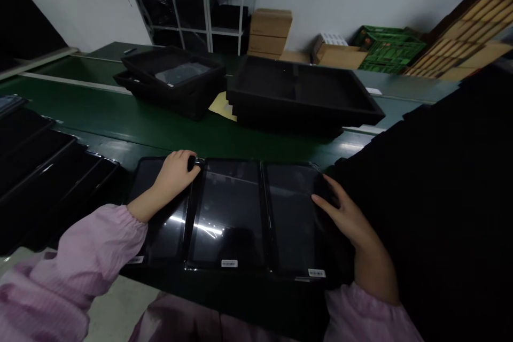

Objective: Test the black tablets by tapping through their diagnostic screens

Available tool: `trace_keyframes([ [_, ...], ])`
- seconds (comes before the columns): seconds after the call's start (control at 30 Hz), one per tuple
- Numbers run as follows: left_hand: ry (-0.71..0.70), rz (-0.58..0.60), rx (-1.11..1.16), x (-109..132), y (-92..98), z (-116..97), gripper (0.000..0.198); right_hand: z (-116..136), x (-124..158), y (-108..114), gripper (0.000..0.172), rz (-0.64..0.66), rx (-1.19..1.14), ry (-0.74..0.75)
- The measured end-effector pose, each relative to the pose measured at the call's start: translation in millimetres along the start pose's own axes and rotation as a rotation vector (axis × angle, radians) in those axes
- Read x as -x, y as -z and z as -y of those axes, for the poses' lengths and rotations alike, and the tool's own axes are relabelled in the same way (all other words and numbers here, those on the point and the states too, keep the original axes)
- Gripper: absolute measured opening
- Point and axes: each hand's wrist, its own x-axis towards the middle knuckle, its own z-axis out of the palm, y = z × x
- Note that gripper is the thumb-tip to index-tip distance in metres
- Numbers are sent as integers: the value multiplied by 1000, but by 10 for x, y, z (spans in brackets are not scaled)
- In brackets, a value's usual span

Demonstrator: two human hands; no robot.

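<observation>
Nearest, along the front edge of the green bench point(248, 136), lie three black tablets point(228, 214) side by side, each with a small white label at its near end. Both hands are on this row, so the work in hand appears to be handling these tablets where they lie.

The left hand point(174, 173) rests at the far end of the left tablet, its fingers curled and pressed together around a small black piece point(196, 162) at the corner beside the middle tablet. Whether they pinch it tightly, I cannot tell. The right hand point(344, 214) lies open at the far side of the right tablet, its fingers point(324, 200) slightly spread, with the tips against the dark edge. Pink sleeves cover both forearms.

To the left of the row, more black tablets point(40, 171) lie on the bench's near side. Across the bench sit two black trays point(300, 91), with a sheet of yellow paper point(222, 107) between them. Beyond the bench's far edge stand cardboard boxes point(269, 32), a green plastic crate point(388, 51) and a white shelf point(208, 10).
</observation>
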Motion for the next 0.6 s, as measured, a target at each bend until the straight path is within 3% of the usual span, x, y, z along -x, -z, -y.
trace_keyframes([
  [0.17, 18, 24, 39, -48, 28, -21, 41, -32, 18, -61, 87, -23, -43, 97],
  [0.43, -49, 40, 102, -140, -3, -49, 47, -71, -27, -13, 82, -16, -20, 73],
  [0.6, -104, 188, 220, -337, -42, -183, 42, -102, -44, -47, 80, -22, 24, 122],
])
